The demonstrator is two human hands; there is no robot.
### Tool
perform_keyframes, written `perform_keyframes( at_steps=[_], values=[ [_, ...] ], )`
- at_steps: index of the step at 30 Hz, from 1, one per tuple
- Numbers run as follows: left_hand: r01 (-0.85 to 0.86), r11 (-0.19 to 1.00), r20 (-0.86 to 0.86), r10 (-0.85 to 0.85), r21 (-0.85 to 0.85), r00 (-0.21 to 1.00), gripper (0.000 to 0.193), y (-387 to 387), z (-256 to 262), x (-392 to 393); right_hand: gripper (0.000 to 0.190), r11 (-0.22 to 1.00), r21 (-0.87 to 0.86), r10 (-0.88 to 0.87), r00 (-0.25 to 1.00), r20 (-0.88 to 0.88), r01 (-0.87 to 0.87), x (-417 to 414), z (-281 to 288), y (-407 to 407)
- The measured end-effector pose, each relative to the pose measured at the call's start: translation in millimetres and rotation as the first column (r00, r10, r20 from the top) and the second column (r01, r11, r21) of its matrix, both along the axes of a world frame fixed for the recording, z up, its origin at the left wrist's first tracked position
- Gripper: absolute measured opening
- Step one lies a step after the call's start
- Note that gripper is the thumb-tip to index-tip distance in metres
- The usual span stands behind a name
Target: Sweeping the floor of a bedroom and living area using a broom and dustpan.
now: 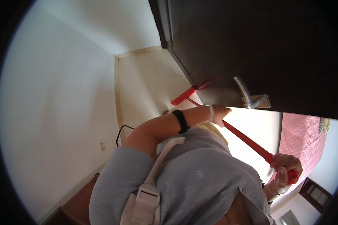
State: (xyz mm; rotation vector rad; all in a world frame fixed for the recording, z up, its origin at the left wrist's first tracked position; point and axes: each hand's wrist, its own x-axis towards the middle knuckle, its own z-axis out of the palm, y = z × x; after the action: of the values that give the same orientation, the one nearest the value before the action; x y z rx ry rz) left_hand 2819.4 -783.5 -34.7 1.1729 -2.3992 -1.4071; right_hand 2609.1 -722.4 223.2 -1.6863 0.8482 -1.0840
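A red-handled cleaning tool with a wide, T-shaped red head (186, 96) lies diagonally across the view. I cannot tell whether the head is a squeegee or a broom. Its head is beside the lower edge of a dark door (242, 50), and a red reflection shows on the door. My left hand (222, 113), with a white bangle on the wrist, is closed around the middle of the red pole (246, 139). Around the thick grip near the pole's end is my right hand (286, 166), its thumb beside the rounded red tip. My forearm hides part of the pole.
The dark door's metal lever handle (248, 97) juts out just above my left hand. A pale wall (53, 92) with a socket (102, 146) stands at left. A black cable (120, 132) runs near my left elbow. Pink fabric (301, 140) is at right, beside a bright area.
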Motion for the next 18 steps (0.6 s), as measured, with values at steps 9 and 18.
perform_keyframes(
  at_steps=[9,18],
  values=[
    [-0.277,0.797,-0.337,0.099,-0.537,0.936,0.035,-35,167,14,0.018,0.994,0.066,-0.079,0.996,-0.050,0.082,-61,1,25],
    [-0.288,0.560,-0.078,0.368,-0.776,0.926,0.039,-29,91,18,0.020,0.997,0.059,0.055,0.999,0.001,-0.055,-99,-29,27]
  ],
)
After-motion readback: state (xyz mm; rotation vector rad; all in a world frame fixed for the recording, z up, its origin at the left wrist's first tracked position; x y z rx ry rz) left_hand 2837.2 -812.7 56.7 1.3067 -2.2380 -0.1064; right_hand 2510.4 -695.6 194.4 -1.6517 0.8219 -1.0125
